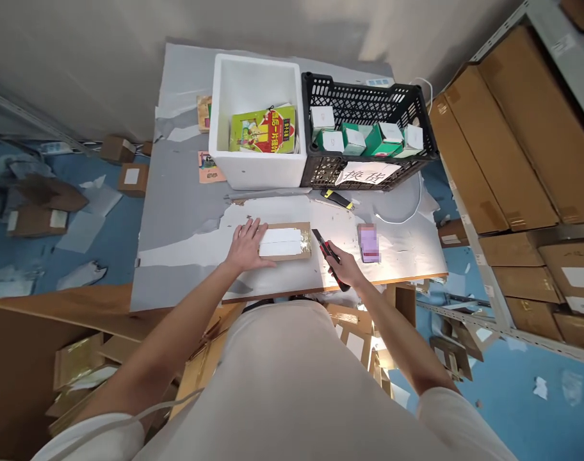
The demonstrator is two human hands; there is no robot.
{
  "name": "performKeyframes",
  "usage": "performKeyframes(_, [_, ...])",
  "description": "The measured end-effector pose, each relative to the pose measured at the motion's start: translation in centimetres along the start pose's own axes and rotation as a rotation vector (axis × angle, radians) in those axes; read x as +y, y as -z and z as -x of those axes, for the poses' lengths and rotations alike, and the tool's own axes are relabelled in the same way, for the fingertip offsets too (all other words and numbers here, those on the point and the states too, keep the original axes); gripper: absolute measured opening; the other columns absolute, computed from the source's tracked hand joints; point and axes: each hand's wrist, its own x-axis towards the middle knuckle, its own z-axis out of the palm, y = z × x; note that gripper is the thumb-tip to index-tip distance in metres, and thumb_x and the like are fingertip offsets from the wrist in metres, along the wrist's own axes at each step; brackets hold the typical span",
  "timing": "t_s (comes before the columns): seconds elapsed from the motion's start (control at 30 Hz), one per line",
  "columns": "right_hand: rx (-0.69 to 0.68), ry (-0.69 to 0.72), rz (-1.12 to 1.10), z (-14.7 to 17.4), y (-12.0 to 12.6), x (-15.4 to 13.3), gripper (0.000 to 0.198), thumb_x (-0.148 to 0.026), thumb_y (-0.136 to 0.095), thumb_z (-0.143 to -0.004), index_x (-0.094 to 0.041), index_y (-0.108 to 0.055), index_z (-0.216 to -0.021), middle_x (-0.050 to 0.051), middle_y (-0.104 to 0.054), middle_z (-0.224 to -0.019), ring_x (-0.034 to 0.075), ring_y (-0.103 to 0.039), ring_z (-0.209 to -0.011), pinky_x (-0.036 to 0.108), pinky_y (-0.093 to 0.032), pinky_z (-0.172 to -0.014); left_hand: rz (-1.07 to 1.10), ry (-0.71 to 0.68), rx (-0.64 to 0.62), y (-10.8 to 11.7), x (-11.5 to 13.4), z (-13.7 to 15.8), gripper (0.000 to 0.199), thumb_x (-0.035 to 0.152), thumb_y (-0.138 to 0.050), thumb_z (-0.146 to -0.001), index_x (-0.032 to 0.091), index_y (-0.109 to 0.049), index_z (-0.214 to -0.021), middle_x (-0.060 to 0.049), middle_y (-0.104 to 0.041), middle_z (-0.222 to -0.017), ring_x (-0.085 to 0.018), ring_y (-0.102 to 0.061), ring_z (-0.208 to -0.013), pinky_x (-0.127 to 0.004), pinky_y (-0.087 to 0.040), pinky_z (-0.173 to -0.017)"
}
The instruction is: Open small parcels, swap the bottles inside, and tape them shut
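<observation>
A small brown cardboard box (286, 256) with a white label and shiny tape at its right end lies flat on the table. My left hand (247, 245) rests on the box's left end, fingers spread. In my right hand (344, 264) is a red and black utility knife (326, 248), its dark blade pointing up and left, close beside the box's right end. Whether the blade touches the box I cannot tell. A yellow and black cutter (337, 198) lies farther back, in front of the crate. To the right sits a purple phone-like object (368, 243), partly blurred.
A white foam box (266, 171) holding colourful booklets and a black plastic crate (316, 173) with several green-and-white cartons stand at the back. A white cable (402, 222) curves at the right. Shelves of cardboard boxes (496, 147) rise on the right; more boxes lie around the floor.
</observation>
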Motion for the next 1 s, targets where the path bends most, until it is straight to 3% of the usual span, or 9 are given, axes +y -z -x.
performKeyframes(0.1, [-0.004,-0.005,-0.02,-0.4,-0.7,0.0,0.055,-0.027,-0.045,-0.087,-0.021,-0.037,-0.141,-0.001,-0.061,-0.072,0.01,-0.059,-0.052,0.021,-0.049,-0.047,0.011,0.026,-0.043,-0.5,-0.4,-0.6,0.119,0.08,-0.059,-0.05,0.013,-0.026,-0.143,-0.019,-0.03,-0.147,-0.04,-0.021,-0.137,-0.051,-0.015,-0.109])
performKeyframes(0.4, [0.005,-0.016,0.039,-0.4,-0.4,-1.0,0.056,-0.028,-0.043,-0.089,-0.021,-0.033,-0.143,-0.002,-0.059,-0.07,0.009,-0.057,-0.051,0.02,-0.049,-0.047,0.081,0.014,0.034,-0.9,-0.3,-0.1,0.119,0.078,-0.064,-0.046,0.013,-0.031,-0.14,-0.02,-0.039,-0.14,-0.039,-0.03,-0.131,-0.049,-0.019,-0.109])
performKeyframes(0.73, [0.038,-0.051,0.211,0.1,-1.3,-3.1,0.053,-0.026,-0.04,-0.09,-0.021,-0.034,-0.142,-0.001,-0.062,-0.069,0.011,-0.063,-0.053,0.022,-0.051,-0.056,0.114,0.004,0.075,-1.2,-0.4,-0.1,0.119,0.079,-0.064,-0.045,0.013,-0.033,-0.139,-0.02,-0.041,-0.136,-0.039,-0.033,-0.128,-0.049,-0.021,-0.109])
performKeyframes(0.83, [-0.006,-0.039,0.244,0.0,-0.9,-3.6,0.054,-0.025,-0.041,-0.09,-0.02,-0.031,-0.143,-0.001,-0.062,-0.069,0.01,-0.062,-0.051,0.022,-0.051,-0.056,0.12,0.014,0.083,-1.3,-0.4,-0.1,0.118,0.079,-0.064,-0.045,0.014,-0.033,-0.139,-0.019,-0.041,-0.136,-0.039,-0.033,-0.128,-0.049,-0.02,-0.11])
performKeyframes(1.0, [-0.164,-0.084,0.202,-0.3,0.5,-4.3,0.056,-0.023,-0.038,-0.092,-0.024,-0.022,-0.146,0.002,-0.066,-0.087,0.007,-0.058,-0.048,0.019,-0.048,-0.05,0.142,0.037,0.115,-1.4,-0.3,-0.2,0.116,0.077,-0.065,-0.045,0.014,-0.035,-0.137,-0.019,-0.043,-0.131,-0.038,-0.035,-0.124,-0.049,-0.023,-0.108])
